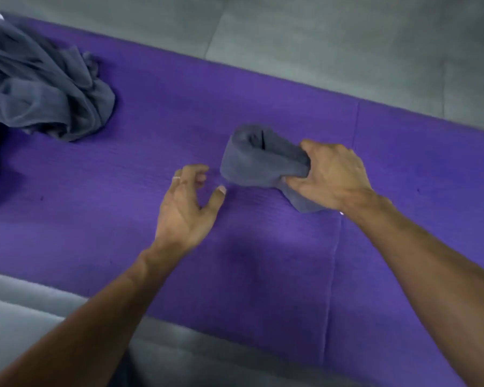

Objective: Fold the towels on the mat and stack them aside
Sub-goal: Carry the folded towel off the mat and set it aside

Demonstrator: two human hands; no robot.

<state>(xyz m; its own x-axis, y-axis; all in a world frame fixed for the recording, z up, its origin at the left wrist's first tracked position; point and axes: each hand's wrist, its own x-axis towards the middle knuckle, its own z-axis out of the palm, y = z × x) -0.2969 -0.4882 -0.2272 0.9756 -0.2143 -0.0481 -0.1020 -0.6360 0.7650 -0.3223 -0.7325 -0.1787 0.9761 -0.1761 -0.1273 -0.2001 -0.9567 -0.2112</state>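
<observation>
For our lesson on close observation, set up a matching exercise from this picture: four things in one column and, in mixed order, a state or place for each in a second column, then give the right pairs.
Column 1
1. folded grey towel
2. crumpled grey pile
3. left hand
4. purple mat

Column 2
A. fingers spread, holding nothing
B. gripped by the right hand
C. lies under everything, on the grey floor
D. heaped unfolded at the far left

Pairs: 1-B, 2-D, 3-A, 4-C
</observation>
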